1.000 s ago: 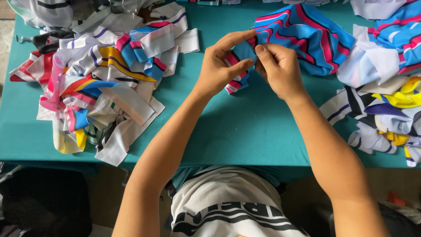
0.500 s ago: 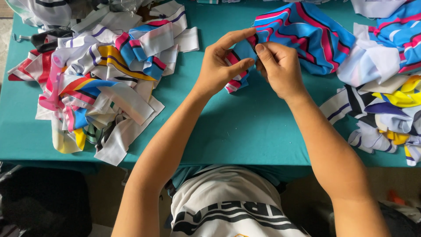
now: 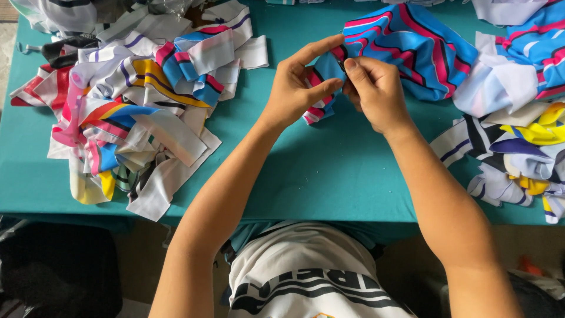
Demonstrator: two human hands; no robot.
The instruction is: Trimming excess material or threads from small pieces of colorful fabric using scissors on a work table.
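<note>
A blue fabric piece with pink, black and white stripes (image 3: 412,47) lies bunched on the teal table (image 3: 329,171), its near end lifted between both hands. My left hand (image 3: 300,85) pinches that end with thumb and forefinger. My right hand (image 3: 376,91) grips the same end from the right, fingers curled over it. The two hands touch each other at the cloth. A small striped flap hangs below my left hand.
A heap of mixed striped fabric strips (image 3: 129,112) covers the table's left side. More cut pieces in white, yellow and blue (image 3: 518,135) pile up at the right edge. Dark objects sit on the floor at lower left (image 3: 53,271).
Both hands stay on the cloth end; the fingers have shifted slightly, working along the edge. The piles have not moved.
</note>
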